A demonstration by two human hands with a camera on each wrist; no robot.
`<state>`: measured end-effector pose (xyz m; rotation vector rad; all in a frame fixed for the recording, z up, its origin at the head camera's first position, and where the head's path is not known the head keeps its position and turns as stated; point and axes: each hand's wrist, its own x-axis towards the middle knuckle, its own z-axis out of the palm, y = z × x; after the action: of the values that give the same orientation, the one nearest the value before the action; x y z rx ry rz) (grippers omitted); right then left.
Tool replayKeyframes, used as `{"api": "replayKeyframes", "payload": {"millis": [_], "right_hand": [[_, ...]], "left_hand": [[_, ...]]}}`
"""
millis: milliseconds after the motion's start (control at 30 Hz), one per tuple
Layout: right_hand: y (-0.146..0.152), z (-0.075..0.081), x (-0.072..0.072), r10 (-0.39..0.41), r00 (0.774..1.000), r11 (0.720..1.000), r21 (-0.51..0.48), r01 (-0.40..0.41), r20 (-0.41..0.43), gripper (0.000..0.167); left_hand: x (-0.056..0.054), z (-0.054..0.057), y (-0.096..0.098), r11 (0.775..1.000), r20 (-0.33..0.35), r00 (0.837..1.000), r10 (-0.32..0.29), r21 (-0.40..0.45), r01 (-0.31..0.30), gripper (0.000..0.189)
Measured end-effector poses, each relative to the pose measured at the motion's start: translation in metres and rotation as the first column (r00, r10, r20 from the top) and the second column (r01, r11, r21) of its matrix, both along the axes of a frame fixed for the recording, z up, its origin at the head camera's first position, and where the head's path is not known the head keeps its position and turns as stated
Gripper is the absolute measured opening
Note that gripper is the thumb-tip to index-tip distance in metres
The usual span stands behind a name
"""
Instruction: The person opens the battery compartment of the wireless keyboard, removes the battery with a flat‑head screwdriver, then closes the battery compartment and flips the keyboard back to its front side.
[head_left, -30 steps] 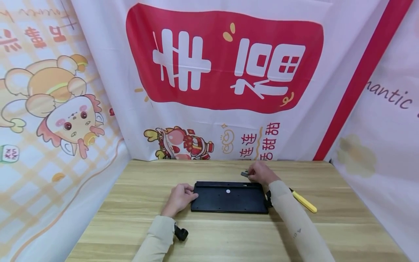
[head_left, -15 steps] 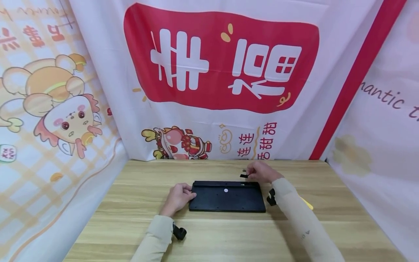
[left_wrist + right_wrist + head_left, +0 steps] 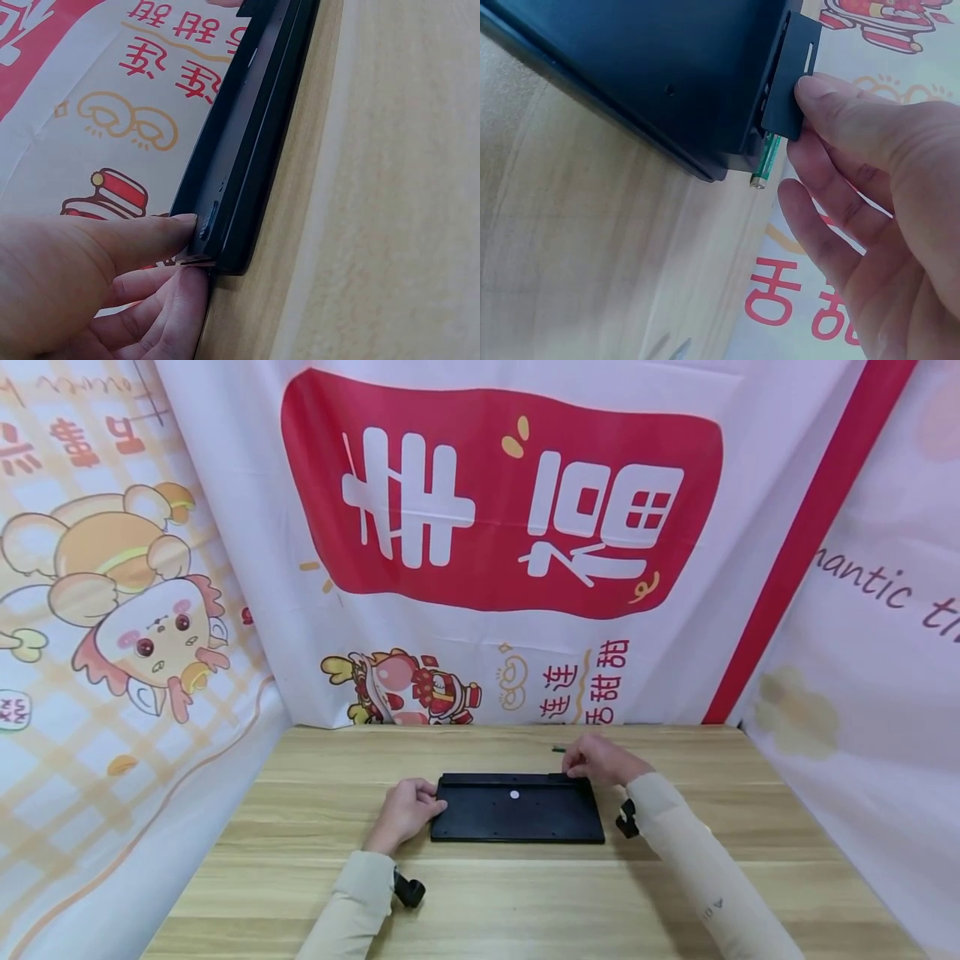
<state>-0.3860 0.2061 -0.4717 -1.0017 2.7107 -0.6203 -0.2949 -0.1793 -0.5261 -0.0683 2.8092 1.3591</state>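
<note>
A black keyboard (image 3: 517, 818) lies face down on the wooden table, its underside showing a round white sticker. My left hand (image 3: 405, 812) grips its left end, the thumb (image 3: 161, 236) on the underside and the fingers curled below the corner. At the far right edge, my right hand (image 3: 602, 760) pinches a thin black battery cover (image 3: 791, 75) with a slot in it, between thumb and fingers. The cover overlaps the keyboard's raised back ridge in the right wrist view. Just behind that ridge lies a green battery (image 3: 763, 165), partly hidden by the cover.
The wooden table (image 3: 465, 902) ends at a printed white cloth (image 3: 525, 635) hanging behind it. More printed cloth (image 3: 150, 760) hangs at the left. The yellow-handled tool is almost wholly hidden behind the right sleeve (image 3: 705, 860).
My right hand has brought the battery cover from behind the keyboard onto its back ridge. The left hand keeps its hold. The right forearm now hides the yellow-handled tool.
</note>
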Motion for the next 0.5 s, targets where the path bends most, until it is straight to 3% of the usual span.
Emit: {"api": "replayKeyframes", "payload": {"millis": [233,500], "right_hand": [[0.0001,-0.0048,0.0010,-0.007,1.000,1.000,-0.001,0.007,0.015,0.010],[-0.0011,-0.0080,0.0055,0.028,0.995,1.000,0.011,-0.027,-0.100,0.008]], "left_hand": [[-0.0010,-0.0035,-0.0003,1.000,0.005,1.000,0.003,0.000,-0.003,0.025],[-0.0033,-0.0032,-0.0016,1.000,0.003,1.000,0.004,0.010,-0.004,0.027]]}}
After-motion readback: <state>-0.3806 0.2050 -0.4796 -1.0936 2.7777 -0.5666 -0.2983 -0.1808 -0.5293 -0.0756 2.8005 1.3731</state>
